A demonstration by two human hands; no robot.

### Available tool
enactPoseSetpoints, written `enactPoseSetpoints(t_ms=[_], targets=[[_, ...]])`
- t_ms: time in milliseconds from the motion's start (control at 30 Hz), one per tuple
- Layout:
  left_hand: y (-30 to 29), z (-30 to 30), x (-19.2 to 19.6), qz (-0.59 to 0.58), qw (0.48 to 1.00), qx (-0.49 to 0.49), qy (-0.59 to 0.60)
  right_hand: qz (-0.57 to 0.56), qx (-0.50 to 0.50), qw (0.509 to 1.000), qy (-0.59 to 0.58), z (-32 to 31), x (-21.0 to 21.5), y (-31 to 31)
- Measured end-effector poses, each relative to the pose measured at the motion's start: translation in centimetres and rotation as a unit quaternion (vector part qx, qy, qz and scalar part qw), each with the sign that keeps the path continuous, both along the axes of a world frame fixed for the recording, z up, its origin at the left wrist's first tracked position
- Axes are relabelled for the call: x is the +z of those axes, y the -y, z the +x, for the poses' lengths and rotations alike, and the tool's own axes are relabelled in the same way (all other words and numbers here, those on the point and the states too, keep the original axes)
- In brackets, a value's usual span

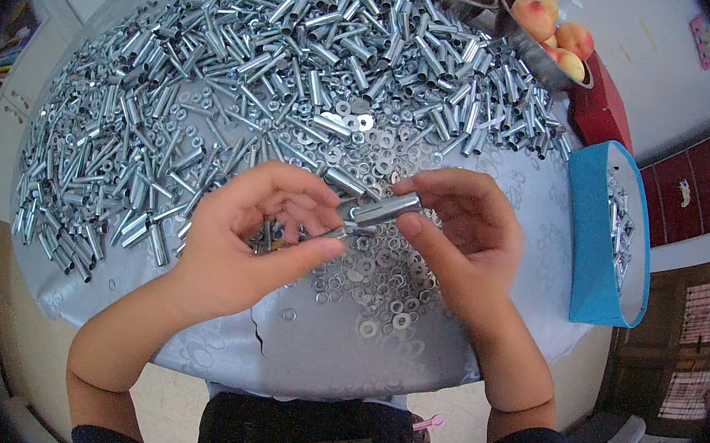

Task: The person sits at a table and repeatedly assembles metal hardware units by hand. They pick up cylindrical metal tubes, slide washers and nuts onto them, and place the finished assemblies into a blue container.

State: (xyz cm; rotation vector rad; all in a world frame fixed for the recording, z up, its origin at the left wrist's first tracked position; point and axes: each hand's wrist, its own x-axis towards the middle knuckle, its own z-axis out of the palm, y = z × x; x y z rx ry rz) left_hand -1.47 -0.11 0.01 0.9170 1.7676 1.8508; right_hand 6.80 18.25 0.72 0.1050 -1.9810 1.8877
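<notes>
Above the near middle of the table, my right hand (474, 243) pinches a shiny metal sleeve (383, 211) between thumb and fingers, its free end pointing left. Close beside it, my left hand (229, 244) is closed with thumb and fingers round a thin metal bolt (359, 231), whose end sticks out to the right just under the sleeve. The two pieces look separate, though my left fingers hide most of the bolt. Below and between my hands lie loose flat washers (366, 265) and rings.
A wide heap of metal sleeves and bolts (303, 54) covers the far and left parts of the cloth-covered table (290, 360). At right stands a blue bin (584, 235) holding assembled-looking pieces. Beyond it are a red box (601, 108) and a metal bowl (533, 58) of peaches (535, 18).
</notes>
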Motion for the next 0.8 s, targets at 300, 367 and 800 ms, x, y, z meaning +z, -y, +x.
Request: enactPoseSetpoints(t_ms=[300,367,800], targets=[[0.1,0.2,0.2,0.006,1.0,0.011,0.019,0.022,0.032,0.999,0.001,0.1,-0.1,-0.4],[-0.1,-0.1,-0.5,0.032,0.999,0.014,0.013,0.003,0.035,0.999,0.015,0.1,0.0,-0.2],[0.1,0.7,0.7,0.003,0.996,-0.052,0.071,0.039,0.098,0.994,0.024,0.1,-0.4,0.4]])
